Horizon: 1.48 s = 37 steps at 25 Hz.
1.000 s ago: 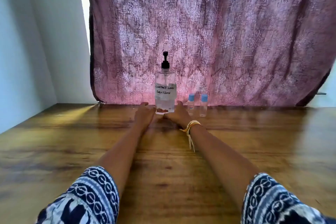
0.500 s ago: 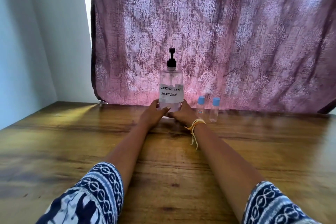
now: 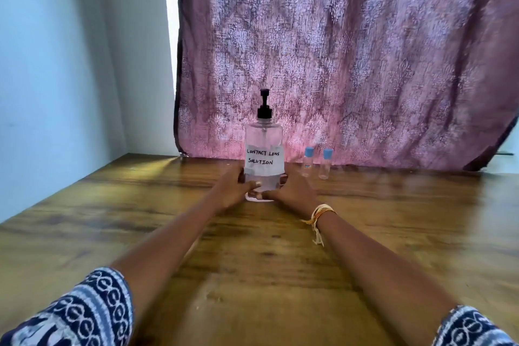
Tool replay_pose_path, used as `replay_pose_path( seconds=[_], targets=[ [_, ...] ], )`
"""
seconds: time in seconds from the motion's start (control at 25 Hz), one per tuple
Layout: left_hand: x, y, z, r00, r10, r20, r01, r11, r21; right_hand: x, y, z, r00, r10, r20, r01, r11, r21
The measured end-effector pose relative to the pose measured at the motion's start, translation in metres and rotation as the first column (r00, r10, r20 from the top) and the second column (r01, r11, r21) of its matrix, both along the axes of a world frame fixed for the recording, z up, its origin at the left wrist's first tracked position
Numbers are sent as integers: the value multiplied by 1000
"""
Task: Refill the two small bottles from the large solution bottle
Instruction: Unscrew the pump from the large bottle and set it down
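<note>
The large clear solution bottle with a black pump and a handwritten "Contact Lens Solution" label stands upright on the wooden table. My left hand grips its lower left side, thumb across the front. My right hand wraps round its lower right side. Two small clear bottles with blue caps stand just to its right near the curtain: one with a small label and a plain one. Both are capped and stand apart from my hands.
A pink patterned curtain hangs along the table's far edge, right behind the bottles. A pale wall borders the table on the left. Bare wood lies between me and the bottles.
Both hands have closed round the base of the large bottle, and it has come toward me, away from the curtain. The small bottles have stayed in place.
</note>
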State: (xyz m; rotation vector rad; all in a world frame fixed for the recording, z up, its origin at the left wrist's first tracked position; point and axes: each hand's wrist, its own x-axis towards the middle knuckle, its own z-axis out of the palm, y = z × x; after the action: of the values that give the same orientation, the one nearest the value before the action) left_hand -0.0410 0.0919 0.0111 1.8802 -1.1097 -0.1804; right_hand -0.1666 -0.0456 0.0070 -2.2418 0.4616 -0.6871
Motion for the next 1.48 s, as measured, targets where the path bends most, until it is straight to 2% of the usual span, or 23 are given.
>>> replay_pose_path(
  seconds=[0.28, 0.44, 0.6, 0.8, 0.84, 0.96, 1.04, 1.16, 1.32, 1.48],
  targets=[
    [-68, 50, -8, 998, 56, 30, -55, 998, -18, -61, 46, -8, 998, 3, 59, 2, 995, -98],
    [-93, 67, -10, 1000, 2, 6, -2, 999, -45, -89, 62, -7, 998, 37, 47, -33, 996, -78],
    [-103, 75, -16, 999, -32, 41, 34, 998, -55, -108, 73, -7, 995, 70, 70, -65, 995, -77],
    [-98, 88, 7, 993, -88, -74, 91, 995, 39, -124, 70, 12, 955, 287, -79, -287, 958, 15],
    [-96, 91, 20, 990, -88, -109, 88, 996, -5, -123, 63, 19, 959, 275, -68, -273, 961, 31],
    [-96, 83, 70, 984, -98, -146, 79, 988, -131, -118, 50, 52, 985, 136, 109, -145, 986, 78],
    [-99, 68, 95, 986, -104, -128, 85, 986, -141, -112, 52, 79, 964, 29, 263, -62, 991, 118],
    [-100, 49, 104, 985, -117, -127, 96, 982, -160, -101, 64, 117, 913, -3, 408, -66, 986, 155],
    [-103, 37, 95, 980, -139, -141, 103, 966, -236, -86, 79, 133, 917, 45, 396, -103, 987, 126],
    [-101, 35, 87, 972, -139, -190, 74, 947, -312, -81, 79, 123, 930, -12, 367, 10, 1000, 6]
  ],
)
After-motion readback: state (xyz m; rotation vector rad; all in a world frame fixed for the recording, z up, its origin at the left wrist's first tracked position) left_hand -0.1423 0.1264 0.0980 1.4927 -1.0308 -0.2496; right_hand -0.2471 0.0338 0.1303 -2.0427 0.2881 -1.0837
